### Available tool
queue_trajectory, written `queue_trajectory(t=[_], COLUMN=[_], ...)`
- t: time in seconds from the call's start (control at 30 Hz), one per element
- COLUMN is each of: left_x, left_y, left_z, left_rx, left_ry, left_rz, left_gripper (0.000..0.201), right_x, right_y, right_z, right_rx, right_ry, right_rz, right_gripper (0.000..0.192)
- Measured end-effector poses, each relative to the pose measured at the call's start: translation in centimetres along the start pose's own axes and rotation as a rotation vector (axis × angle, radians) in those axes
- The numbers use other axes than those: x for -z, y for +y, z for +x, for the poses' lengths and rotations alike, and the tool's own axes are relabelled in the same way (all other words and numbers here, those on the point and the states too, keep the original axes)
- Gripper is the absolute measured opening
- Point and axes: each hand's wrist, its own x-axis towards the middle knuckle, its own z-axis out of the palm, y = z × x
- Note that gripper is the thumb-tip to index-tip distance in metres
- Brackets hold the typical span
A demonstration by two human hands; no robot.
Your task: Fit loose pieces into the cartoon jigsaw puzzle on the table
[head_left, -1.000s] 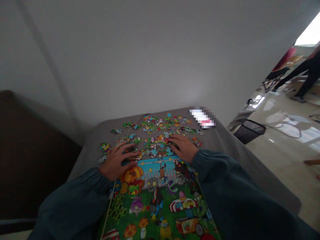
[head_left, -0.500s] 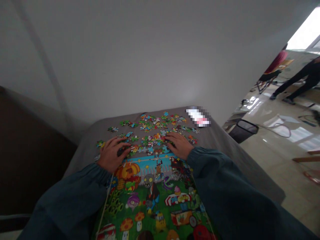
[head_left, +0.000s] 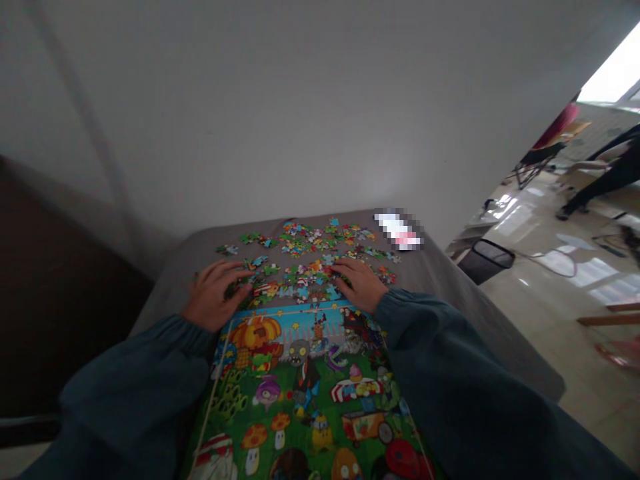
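Note:
Loose jigsaw puzzle pieces [head_left: 305, 273] lie scattered in rough rows on a grey cloth-covered table. Nearest me is a colourful cartoon puzzle picture [head_left: 300, 387] with a zombie, mushrooms and a pumpkin on green, blue along its far edge. At the picture's far left corner, my left hand [head_left: 214, 295] rests over some pieces with its fingers apart and curved; what lies under the palm is hidden. Beyond the far right corner, my right hand [head_left: 361, 285] lies with fingers stretched out, their tips touching pieces. No piece shows lifted in either hand.
A phone-like object [head_left: 399, 230], pixelated, lies at the table's back right. The grey cloth [head_left: 450, 293] hangs over the right edge. A pale wall [head_left: 300, 120] rises behind. On the floor at right stands a dark bin [head_left: 485, 260]; farther off is a person's leg [head_left: 595, 187].
My left hand has shifted slightly left and away from me over the pieces. The right hand stays nearly in place. The person in the background has moved their legs.

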Motion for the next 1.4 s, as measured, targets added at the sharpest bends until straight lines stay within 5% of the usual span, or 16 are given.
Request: queue_trajectory(t=[0.2,0.6,0.9,1.1,1.4], left_x=[-1.2,-0.8,-0.1,1.8,2.1], left_y=[0.7,2.6,2.4,2.8,3.6], left_z=[0.2,1.9,2.9,2.3,1.1], left_rx=[-0.078,-0.124,-0.015,0.19,0.261], left_ry=[-0.113,-0.152,-0.129,0.05,-0.106], left_rz=[0.024,0.049,-0.219,-0.459,-0.59], left_gripper=[0.037,0.04,0.043,0.047,0.067], right_x=[0.0,0.1,0.0,0.4,1.0], right_y=[-0.3,-0.5,-0.1,-0.6,-0.9], right_z=[0.3,0.3,0.2,0.0,0.0], right_rx=[0.006,-0.008,0.005,-0.028,-0.064], right_ry=[0.013,-0.019,-0.017,-0.007,-0.004], right_rz=[-0.001,0.007,0.018,0.008,-0.013], right_gripper=[0.04,0.039,0.04,0.038,0.037])
